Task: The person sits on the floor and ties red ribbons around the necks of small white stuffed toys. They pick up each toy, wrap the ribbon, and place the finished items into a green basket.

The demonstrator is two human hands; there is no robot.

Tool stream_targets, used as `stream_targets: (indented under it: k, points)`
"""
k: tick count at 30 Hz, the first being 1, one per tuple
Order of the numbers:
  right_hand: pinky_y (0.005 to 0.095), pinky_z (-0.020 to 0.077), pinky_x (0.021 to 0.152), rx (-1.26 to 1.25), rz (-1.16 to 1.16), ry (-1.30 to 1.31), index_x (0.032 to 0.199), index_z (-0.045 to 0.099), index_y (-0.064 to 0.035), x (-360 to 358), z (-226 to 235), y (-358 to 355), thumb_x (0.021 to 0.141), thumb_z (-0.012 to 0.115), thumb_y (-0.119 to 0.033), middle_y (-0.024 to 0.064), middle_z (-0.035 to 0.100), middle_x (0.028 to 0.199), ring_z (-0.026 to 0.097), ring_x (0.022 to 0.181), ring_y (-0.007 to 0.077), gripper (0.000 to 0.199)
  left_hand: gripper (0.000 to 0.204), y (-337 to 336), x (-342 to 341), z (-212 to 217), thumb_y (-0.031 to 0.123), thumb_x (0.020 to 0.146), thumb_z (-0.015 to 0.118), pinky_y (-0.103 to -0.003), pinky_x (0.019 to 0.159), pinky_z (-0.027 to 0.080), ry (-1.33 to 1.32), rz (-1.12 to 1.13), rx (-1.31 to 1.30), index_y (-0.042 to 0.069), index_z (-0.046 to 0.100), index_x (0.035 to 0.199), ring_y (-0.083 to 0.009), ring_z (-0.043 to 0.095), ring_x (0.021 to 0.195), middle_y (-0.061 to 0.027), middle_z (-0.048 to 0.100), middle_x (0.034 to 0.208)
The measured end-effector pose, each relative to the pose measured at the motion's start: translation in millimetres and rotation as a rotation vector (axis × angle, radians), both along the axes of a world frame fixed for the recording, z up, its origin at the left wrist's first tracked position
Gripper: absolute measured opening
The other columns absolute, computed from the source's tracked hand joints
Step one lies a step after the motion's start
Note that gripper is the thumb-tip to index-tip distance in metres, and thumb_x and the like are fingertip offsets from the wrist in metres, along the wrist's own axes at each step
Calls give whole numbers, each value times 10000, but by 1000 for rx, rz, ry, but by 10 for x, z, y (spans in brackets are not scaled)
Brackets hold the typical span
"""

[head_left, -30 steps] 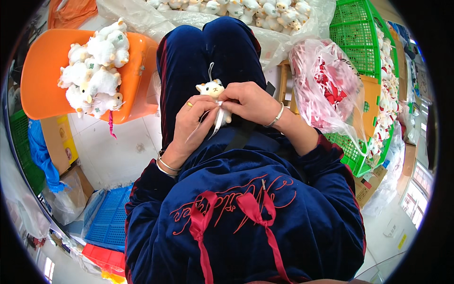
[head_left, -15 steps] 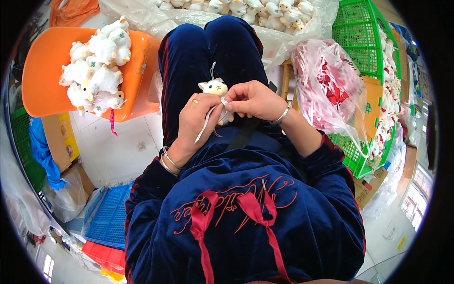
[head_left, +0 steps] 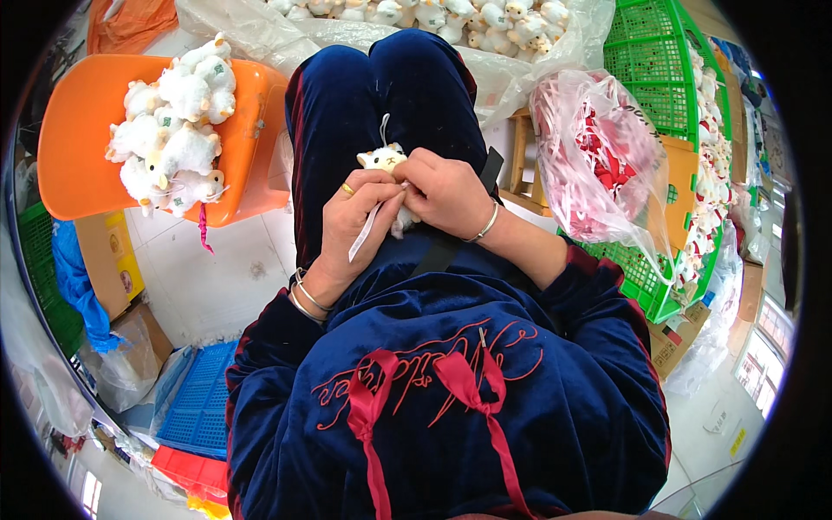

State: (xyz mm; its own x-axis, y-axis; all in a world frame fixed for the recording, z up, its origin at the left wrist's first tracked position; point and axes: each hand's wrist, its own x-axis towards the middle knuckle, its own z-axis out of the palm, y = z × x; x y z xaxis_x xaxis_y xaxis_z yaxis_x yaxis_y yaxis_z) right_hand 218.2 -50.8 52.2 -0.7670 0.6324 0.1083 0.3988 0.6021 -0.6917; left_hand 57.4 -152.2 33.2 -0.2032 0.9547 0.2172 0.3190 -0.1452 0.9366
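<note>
Small white plush toy (head_left: 381, 159) sits at the person's lap, just on the near side of the knees, head to the far side, a thin pale loop (head_left: 384, 130) running from its head over the dark blue velvet trousers (head_left: 338, 95). Left hand (head_left: 354, 218), ring on one finger, lies along the toy's left side; its grip is narrow, pinching a white ribbon (head_left: 364, 234) whose loose end hangs toward the near left. Right hand (head_left: 449, 192) meets it at the toy's neck, fingers curled, covering part of the body; fingertips hidden, so cannot tell what that grip holds. Bracelets on both wrists. To the left, an orange chair (head_left: 74, 147) carries a heap of similar white toys (head_left: 186, 147), a bright pink strand (head_left: 204, 230) dangling off its near edge. To the right, a clear plastic bag (head_left: 563, 195) holds pink and red ribbons (head_left: 611, 160), beside a green crate (head_left: 650, 78). Far side: many more toys (head_left: 511, 30) on clear plastic sheeting (head_left: 260, 39). Near left: a blue crate (head_left: 198, 403) and a red bin (head_left: 195, 472) just beside it.
</note>
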Motion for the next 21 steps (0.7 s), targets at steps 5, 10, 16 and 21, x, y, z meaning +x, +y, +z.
stream_targets:
  k: [5, 10, 16, 21]
  points:
    - [388, 561, 667, -46, 54, -9, 937, 700, -46, 15, 67, 68, 857, 707, -86, 124, 668, 845, 695, 746, 325, 90, 142, 1, -11, 8, -40, 848, 782, -310, 776, 559, -6, -21, 10, 10, 709, 959, -235, 694, 873, -110, 697, 1001]
    - [434, 559, 708, -394, 139, -153, 881, 686, -21, 74, 267, 296, 856, 713, -122, 171, 697, 838, 701, 805, 366, 107, 151, -38, -24, 42, -53, 854, 774, -307, 780, 550, 35, -44, -17, 4, 705, 976, -227, 680, 879, -114, 693, 1014]
    - [429, 547, 709, -236, 201, -239, 881, 685, -33, 105, 305, 350, 869, 734, -166, 153, 697, 843, 694, 808, 357, 142, 164, -17, -75, 68, -54, 846, 774, -312, 758, 548, 78, -116, 10, 10, 676, 961, -232, 678, 877, -111, 681, 999]
    - [394, 534, 662, -53, 173, -228, 873, 661, -47, 119, 334, 335, 868, 743, -136, 137, 677, 822, 682, 754, 330, 121, 166, -18, -77, 52, -59, 847, 764, -313, 766, 547, 109, -102, -11, 8, 646, 942, -237, 678, 883, -114, 683, 995]
